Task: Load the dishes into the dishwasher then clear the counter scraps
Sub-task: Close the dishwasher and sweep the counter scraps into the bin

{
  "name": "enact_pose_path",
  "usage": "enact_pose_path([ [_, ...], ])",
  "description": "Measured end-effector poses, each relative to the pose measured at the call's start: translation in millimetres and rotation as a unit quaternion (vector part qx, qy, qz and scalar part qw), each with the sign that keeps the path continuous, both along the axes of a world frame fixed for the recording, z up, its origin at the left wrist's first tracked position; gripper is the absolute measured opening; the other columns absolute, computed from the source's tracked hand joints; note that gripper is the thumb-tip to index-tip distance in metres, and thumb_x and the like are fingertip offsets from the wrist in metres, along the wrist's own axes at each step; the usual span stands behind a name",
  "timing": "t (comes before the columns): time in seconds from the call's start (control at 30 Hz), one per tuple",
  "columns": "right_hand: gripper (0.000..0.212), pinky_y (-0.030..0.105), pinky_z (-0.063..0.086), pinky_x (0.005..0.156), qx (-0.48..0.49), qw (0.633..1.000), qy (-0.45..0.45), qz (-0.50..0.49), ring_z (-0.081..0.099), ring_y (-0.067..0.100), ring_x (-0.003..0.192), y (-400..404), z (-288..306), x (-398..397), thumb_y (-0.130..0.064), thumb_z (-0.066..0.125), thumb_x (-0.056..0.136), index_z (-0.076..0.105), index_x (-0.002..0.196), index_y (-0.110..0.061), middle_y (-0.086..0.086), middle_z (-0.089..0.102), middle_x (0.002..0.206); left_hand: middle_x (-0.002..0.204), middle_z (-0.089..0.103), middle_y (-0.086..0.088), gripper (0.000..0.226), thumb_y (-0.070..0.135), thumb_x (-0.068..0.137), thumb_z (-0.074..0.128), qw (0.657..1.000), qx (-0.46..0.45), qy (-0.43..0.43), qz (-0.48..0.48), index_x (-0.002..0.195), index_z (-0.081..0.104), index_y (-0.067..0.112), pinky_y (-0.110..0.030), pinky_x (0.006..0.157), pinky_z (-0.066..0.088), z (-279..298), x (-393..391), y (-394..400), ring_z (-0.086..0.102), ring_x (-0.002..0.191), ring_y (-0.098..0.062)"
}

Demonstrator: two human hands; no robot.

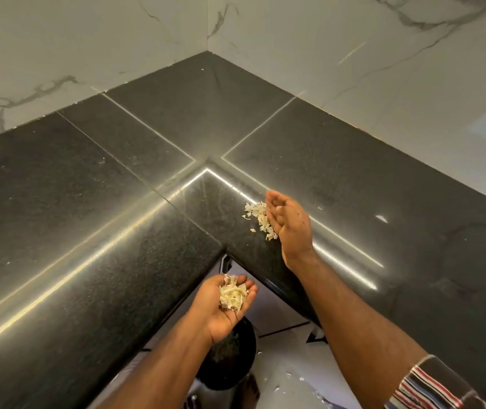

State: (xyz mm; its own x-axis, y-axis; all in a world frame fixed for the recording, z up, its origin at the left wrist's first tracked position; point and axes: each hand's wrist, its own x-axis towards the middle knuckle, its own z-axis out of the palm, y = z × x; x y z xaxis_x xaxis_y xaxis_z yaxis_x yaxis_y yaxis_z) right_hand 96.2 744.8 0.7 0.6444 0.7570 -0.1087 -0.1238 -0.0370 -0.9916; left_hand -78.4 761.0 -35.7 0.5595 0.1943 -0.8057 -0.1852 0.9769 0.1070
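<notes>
A small heap of pale, shredded scraps lies on the black L-shaped counter, near its inner corner edge. My right hand rests edge-on against the counter just right of that heap, its fingers slightly bent and touching the scraps. Below the counter's edge, my left hand is cupped palm up and holds a pile of the same scraps.
A black round bin stands on the floor directly under my left hand. Several white scrap bits lie on the pale floor beside it. White marble walls close the counter's far corner.
</notes>
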Motion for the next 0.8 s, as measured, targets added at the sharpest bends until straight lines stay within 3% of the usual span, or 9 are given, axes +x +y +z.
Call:
enact_pose_path([
  [0.07,0.046,0.034,0.048,0.107,0.018,0.999,0.018,-0.019,0.062,0.017,0.123,1,3,6,-0.025,0.047,0.084,0.063,0.123,-0.008,0.009,0.067,0.127,0.084,0.069,-0.02,0.037,0.018,0.103,0.035,1.0,-0.004,0.004,-0.013,0.09,0.063,-0.004,-0.044,0.061,0.061,-13,10,3,0.069,0.078,-0.033],
  [0.17,0.039,0.036,0.049,0.107,0.018,1.0,-0.013,-0.006,0.064,0.017,0.12,13,7,23,-0.023,0.044,0.085,0.066,0.115,-0.012,0.01,0.07,0.123,0.106,0.071,-0.018,0.033,0.016,0.103,0.037,0.999,0.019,-0.006,-0.05,0.109,0.066,0.0,-0.041,0.061,0.063,-25,29,7,0.069,0.092,-0.03],
  [0.33,0.039,0.037,0.048,0.108,-0.002,0.995,-0.062,0.072,0.064,0.017,0.12,43,4,41,-0.02,0.042,0.087,0.066,0.117,-0.011,0.011,0.068,0.125,0.124,0.069,-0.017,0.038,0.029,0.1,0.052,0.994,0.032,-0.038,-0.094,0.124,0.066,0.003,-0.045,0.087,0.059,-36,42,11,0.067,0.111,-0.031],
  [0.57,0.041,0.035,0.05,0.104,-0.007,0.991,-0.097,0.097,0.064,0.016,0.12,16,-8,17,-0.02,0.041,0.09,0.067,0.122,-0.012,0.007,0.07,0.124,0.108,0.073,-0.019,0.035,0.028,0.102,0.048,0.994,0.036,-0.052,-0.084,0.107,0.069,0.0,-0.044,0.077,0.062,-29,38,10,0.072,0.092,-0.03],
  [0.73,0.043,0.038,0.046,0.11,0.038,0.999,-0.014,0.029,0.061,0.019,0.125,-10,-11,-23,-0.026,0.04,0.092,0.063,0.125,-0.011,0.011,0.066,0.129,0.112,0.072,-0.019,0.038,0.024,0.103,0.041,0.995,0.044,-0.061,-0.062,0.122,0.065,0.001,-0.044,0.075,0.061,-20,36,7,0.073,0.09,-0.03],
  [0.8,0.046,0.038,0.045,0.111,0.061,0.997,0.043,-0.013,0.061,0.019,0.126,-18,-8,-29,-0.027,0.04,0.091,0.061,0.127,-0.008,0.011,0.066,0.131,0.111,0.072,-0.021,0.04,0.025,0.104,0.039,0.996,0.04,-0.066,-0.054,0.118,0.067,0.0,-0.048,0.077,0.06,-20,35,7,0.074,0.087,-0.031],
])
